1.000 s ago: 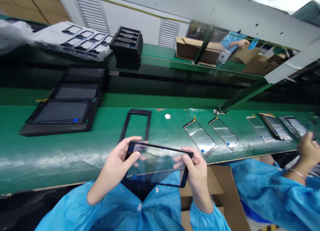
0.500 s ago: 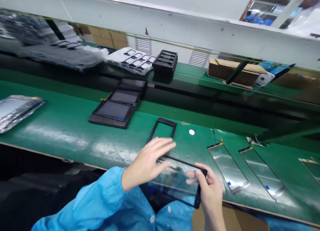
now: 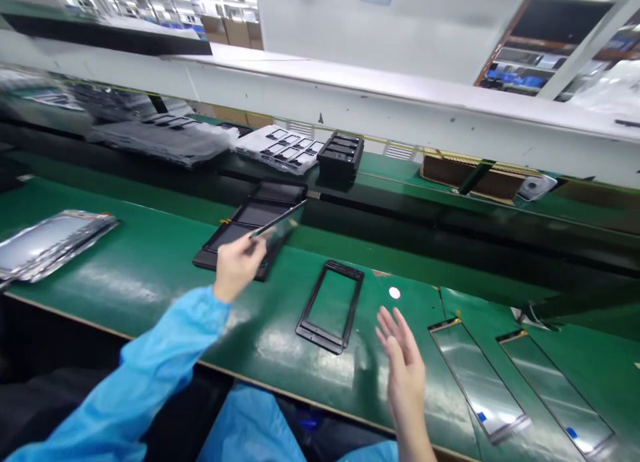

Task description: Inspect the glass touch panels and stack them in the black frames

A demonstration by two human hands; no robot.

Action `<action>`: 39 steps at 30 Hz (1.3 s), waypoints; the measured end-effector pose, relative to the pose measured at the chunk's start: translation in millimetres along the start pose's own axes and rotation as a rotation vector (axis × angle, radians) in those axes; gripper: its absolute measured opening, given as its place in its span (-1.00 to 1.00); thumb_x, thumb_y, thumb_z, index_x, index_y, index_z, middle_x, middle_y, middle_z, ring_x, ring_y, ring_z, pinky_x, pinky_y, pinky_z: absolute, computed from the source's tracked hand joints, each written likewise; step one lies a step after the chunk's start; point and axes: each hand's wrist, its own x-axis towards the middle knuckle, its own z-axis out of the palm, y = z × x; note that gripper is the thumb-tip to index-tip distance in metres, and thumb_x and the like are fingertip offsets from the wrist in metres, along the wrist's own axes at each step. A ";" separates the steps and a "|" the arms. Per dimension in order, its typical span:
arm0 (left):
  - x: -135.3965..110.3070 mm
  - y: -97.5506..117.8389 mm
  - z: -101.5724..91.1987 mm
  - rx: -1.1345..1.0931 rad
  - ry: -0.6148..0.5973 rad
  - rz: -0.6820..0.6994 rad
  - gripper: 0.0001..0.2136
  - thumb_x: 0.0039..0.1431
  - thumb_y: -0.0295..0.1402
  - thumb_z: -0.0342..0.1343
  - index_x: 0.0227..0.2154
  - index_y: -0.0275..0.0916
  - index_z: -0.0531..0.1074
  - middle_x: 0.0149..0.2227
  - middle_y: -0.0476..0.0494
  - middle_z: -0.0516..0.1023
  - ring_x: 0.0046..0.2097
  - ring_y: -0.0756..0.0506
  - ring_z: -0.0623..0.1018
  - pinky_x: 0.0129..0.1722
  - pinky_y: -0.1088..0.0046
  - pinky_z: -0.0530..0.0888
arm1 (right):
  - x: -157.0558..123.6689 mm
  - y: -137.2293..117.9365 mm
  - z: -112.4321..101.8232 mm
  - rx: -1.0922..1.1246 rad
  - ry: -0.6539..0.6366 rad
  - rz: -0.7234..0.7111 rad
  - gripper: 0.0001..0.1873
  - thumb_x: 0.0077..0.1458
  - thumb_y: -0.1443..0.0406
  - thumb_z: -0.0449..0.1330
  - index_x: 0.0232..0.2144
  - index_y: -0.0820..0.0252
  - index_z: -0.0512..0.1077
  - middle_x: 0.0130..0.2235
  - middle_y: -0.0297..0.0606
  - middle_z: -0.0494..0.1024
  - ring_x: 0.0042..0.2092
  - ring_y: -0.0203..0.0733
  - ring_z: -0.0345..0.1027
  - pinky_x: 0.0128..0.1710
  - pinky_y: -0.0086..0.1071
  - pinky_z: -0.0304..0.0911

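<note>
My left hand (image 3: pixel 236 265) is stretched out over the green bench and pinches a thin black-edged glass panel (image 3: pixel 280 222) by one end, tilted in the air above a row of black trays with dark screens (image 3: pixel 250 215). My right hand (image 3: pixel 400 355) hovers open above the bench, fingers spread, holding nothing. An empty black rectangular frame (image 3: pixel 331 306) lies flat on the bench between my hands. A small white round dot (image 3: pixel 395 293) sits just right of the frame.
Two clear glass strips (image 3: pixel 477 379) (image 3: pixel 555 394) lie on the green bench (image 3: pixel 150 269) at the right. A stack of bagged panels (image 3: pixel 47 239) rests at the far left. Behind, a second bench carries white part trays (image 3: pixel 283 145), a black tray stack (image 3: pixel 343 155) and a cardboard box (image 3: pixel 465 172).
My left hand took the glass panel out of my right hand and carried it left and away, over the black trays. My right hand let go and opened. The view swung left.
</note>
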 end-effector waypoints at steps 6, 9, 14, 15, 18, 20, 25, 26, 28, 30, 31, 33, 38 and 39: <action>118.0 -51.2 8.3 0.316 -0.182 0.009 -0.78 0.35 -0.41 0.19 -0.02 -0.20 0.67 0.14 -0.23 0.69 0.23 -0.33 0.58 0.31 0.04 0.39 | -5.3 6.7 -74.6 -0.479 0.201 0.002 -0.31 0.22 -0.11 0.28 0.26 0.09 0.50 0.33 -0.11 0.50 0.37 0.22 0.33 0.36 0.07 0.23; 131.5 -64.7 23.1 0.413 -0.280 0.004 -0.73 0.40 -0.26 0.24 0.07 -0.24 0.57 0.18 -0.27 0.60 0.18 -0.28 0.59 0.23 -0.07 0.47 | -3.3 12.6 -114.4 -0.616 0.272 -0.020 -0.27 0.22 -0.15 0.23 0.29 0.09 0.47 0.34 -0.11 0.50 0.40 0.26 0.28 0.39 0.11 0.17; 129.3 -69.9 32.9 0.476 -0.346 0.006 -0.66 0.42 -0.24 0.24 0.16 -0.24 0.49 0.23 -0.29 0.52 0.18 -0.29 0.57 0.17 -0.07 0.53 | 17.1 24.6 -182.6 -1.026 0.302 -0.090 -0.11 0.17 -0.23 0.11 0.32 0.23 0.43 0.45 0.15 0.27 0.48 0.48 0.03 0.40 0.34 0.02; 125.2 -66.9 36.8 0.470 -0.354 0.016 -0.65 0.42 -0.24 0.23 0.18 -0.23 0.49 0.25 -0.29 0.51 0.19 -0.30 0.55 0.18 -0.08 0.52 | 20.1 28.7 -191.3 -1.138 0.300 -0.095 -0.03 0.15 -0.27 0.07 0.31 0.33 0.43 0.45 0.25 0.24 0.48 0.56 -0.01 0.38 0.40 0.01; 103.0 -49.6 60.9 0.420 -0.437 0.058 -0.67 0.43 -0.23 0.22 0.15 -0.23 0.51 0.24 -0.28 0.52 0.20 -0.30 0.55 0.20 -0.07 0.50 | 15.7 43.0 -198.3 -1.364 0.229 -0.130 0.06 0.21 -0.30 -0.07 0.32 0.50 0.39 0.42 0.38 0.25 0.47 0.65 -0.03 0.35 0.47 0.01; 82.0 -33.9 86.0 0.369 -0.547 0.078 -0.71 0.43 -0.22 0.22 0.10 -0.24 0.53 0.18 -0.26 0.56 0.16 -0.28 0.58 0.17 -0.04 0.53 | 0.0 51.3 -188.7 -1.426 0.141 -0.199 -0.03 0.30 -0.23 -0.08 0.35 0.46 0.35 0.44 0.32 0.24 0.47 0.57 0.02 0.34 0.43 0.08; 39.5 -1.7 143.9 0.228 -0.777 0.003 -0.71 0.42 -0.23 0.24 0.08 -0.26 0.53 0.08 -0.23 0.60 0.02 -0.22 0.64 0.02 0.09 0.62 | -61.5 59.3 -160.3 -1.437 -0.149 -0.359 -0.23 0.30 -0.04 0.21 0.45 0.09 0.27 0.50 -0.04 0.19 0.47 0.41 0.10 0.36 0.33 0.17; 35.9 1.7 149.9 0.197 -0.798 -0.030 -0.70 0.42 -0.23 0.24 0.09 -0.27 0.52 0.06 -0.22 0.60 -0.02 -0.21 0.65 -0.02 0.11 0.64 | -72.6 58.5 -158.9 -1.420 -0.188 -0.389 -0.25 0.29 0.03 0.24 0.45 0.00 0.27 0.49 -0.12 0.22 0.45 0.38 0.16 0.35 0.30 0.22; 34.0 5.7 154.5 0.132 -0.805 -0.099 -0.70 0.42 -0.23 0.24 0.09 -0.28 0.51 0.02 -0.21 0.61 -0.08 -0.17 0.66 -0.10 0.18 0.66 | -90.7 53.5 -160.0 -1.359 -0.232 -0.454 -0.37 0.33 0.19 0.20 0.41 -0.14 0.34 0.40 -0.24 0.39 0.36 0.31 0.35 0.27 0.27 0.36; 36.3 8.1 150.4 0.064 -0.773 -0.158 -0.72 0.43 -0.24 0.23 0.07 -0.28 0.51 -0.05 -0.18 0.63 -0.17 -0.13 0.66 -0.19 0.25 0.66 | -103.1 42.8 -162.3 -1.253 -0.209 -0.493 -0.44 0.37 0.33 0.08 0.32 -0.23 0.44 0.27 -0.35 0.56 0.26 0.22 0.50 0.22 0.23 0.44; 37.7 9.6 145.7 0.025 -0.749 -0.181 -0.72 0.42 -0.24 0.24 0.06 -0.29 0.52 -0.10 -0.16 0.63 -0.22 -0.10 0.65 -0.23 0.29 0.66 | -107.2 35.0 -162.3 -1.186 -0.167 -0.498 -0.44 0.38 0.37 0.03 0.27 -0.26 0.50 0.21 -0.38 0.62 0.22 0.17 0.54 0.22 0.20 0.44; 38.1 15.1 132.6 -0.075 -0.702 -0.211 -0.68 0.35 -0.22 0.29 0.05 -0.29 0.55 -0.21 -0.11 0.63 -0.31 -0.07 0.63 -0.33 0.37 0.64 | -110.5 15.6 -158.2 -1.042 -0.012 -0.486 -0.50 0.38 0.36 0.07 0.15 -0.29 0.60 0.10 -0.40 0.70 0.13 0.11 0.62 0.21 0.12 0.47; 7.9 49.1 91.6 -0.385 -0.658 -0.219 -0.48 0.12 -0.14 0.35 0.11 -0.27 0.60 -0.27 -0.10 0.61 -0.29 -0.08 0.64 -0.30 0.36 0.69 | -88.8 -33.3 -119.7 -0.629 0.327 -0.345 -0.66 0.13 0.17 0.46 -0.02 0.01 0.68 -0.24 -0.17 0.72 -0.30 0.03 0.62 -0.23 -0.13 0.61; -3.4 58.4 84.2 -0.430 -0.653 -0.211 -0.47 0.11 -0.15 0.35 0.13 -0.25 0.60 -0.23 -0.12 0.62 -0.26 -0.09 0.64 -0.27 0.34 0.70 | -81.6 -39.3 -108.1 -0.518 0.344 -0.278 -0.57 0.12 0.16 0.47 0.04 0.07 0.64 -0.28 -0.19 0.68 -0.34 -0.04 0.58 -0.30 -0.19 0.59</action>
